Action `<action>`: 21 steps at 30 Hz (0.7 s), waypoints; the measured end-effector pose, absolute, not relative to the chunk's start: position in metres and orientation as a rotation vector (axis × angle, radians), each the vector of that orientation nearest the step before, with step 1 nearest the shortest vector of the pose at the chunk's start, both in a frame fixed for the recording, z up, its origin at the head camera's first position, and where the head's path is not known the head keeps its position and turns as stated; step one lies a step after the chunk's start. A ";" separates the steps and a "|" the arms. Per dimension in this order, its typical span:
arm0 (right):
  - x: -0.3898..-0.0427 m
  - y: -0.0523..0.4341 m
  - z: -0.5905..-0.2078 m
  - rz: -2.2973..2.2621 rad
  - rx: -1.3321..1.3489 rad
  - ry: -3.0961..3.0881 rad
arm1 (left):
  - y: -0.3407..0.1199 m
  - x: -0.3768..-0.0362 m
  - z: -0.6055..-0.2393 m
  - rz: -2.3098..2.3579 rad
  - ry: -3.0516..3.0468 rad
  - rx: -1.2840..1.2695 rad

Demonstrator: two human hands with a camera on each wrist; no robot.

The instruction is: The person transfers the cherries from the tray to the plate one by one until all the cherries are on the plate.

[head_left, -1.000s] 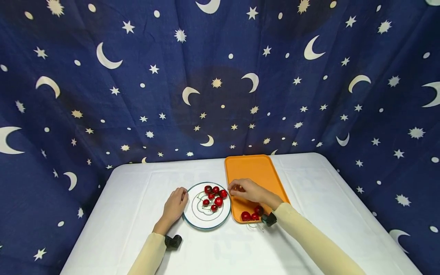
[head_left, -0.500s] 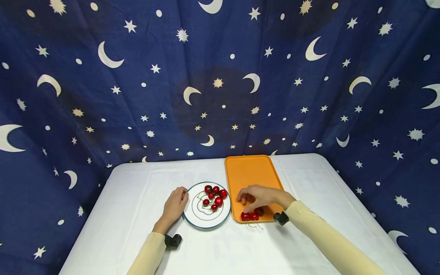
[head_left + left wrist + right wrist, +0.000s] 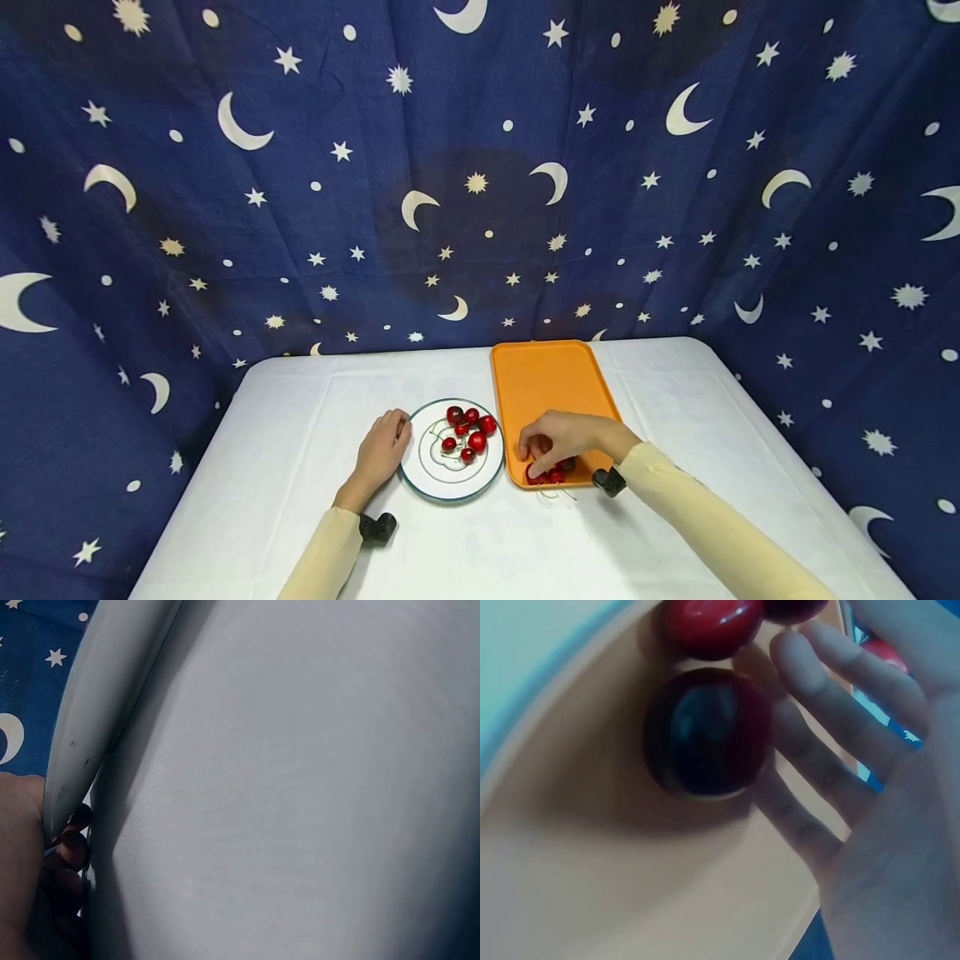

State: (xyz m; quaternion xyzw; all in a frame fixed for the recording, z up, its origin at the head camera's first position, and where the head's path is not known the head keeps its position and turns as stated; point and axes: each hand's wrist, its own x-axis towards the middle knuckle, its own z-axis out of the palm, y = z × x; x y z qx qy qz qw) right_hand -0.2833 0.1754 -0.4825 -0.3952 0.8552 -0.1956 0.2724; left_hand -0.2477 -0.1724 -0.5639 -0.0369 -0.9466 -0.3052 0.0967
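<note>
A dark blue cloth (image 3: 480,208) printed with moons and stars hangs behind a white table (image 3: 285,433). In the head view, the left hand (image 3: 381,450) rests with curled fingers against the rim of a white plate (image 3: 429,479) that holds several cherries (image 3: 470,432). The right hand (image 3: 561,437) reaches down over the near end of an orange tray (image 3: 547,379), its fingers bent over a few cherries there.

The left wrist view shows fingertips (image 3: 73,844) tucked at the plate's edge (image 3: 97,735), touching it.

The right wrist view shows the fingers (image 3: 832,742) loosely spread, beside a dark cherry (image 3: 707,731) on the tray floor (image 3: 615,885), holding nothing.
</note>
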 end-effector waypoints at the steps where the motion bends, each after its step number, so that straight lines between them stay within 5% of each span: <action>1: -0.283 0.176 -0.483 -0.534 -1.065 2.295 | -0.173 -0.248 -0.564 -0.904 -2.802 -0.111; 21: -0.283 0.178 -0.482 -0.536 -1.071 2.295 | -0.172 -0.248 -0.563 -0.913 -2.810 -0.095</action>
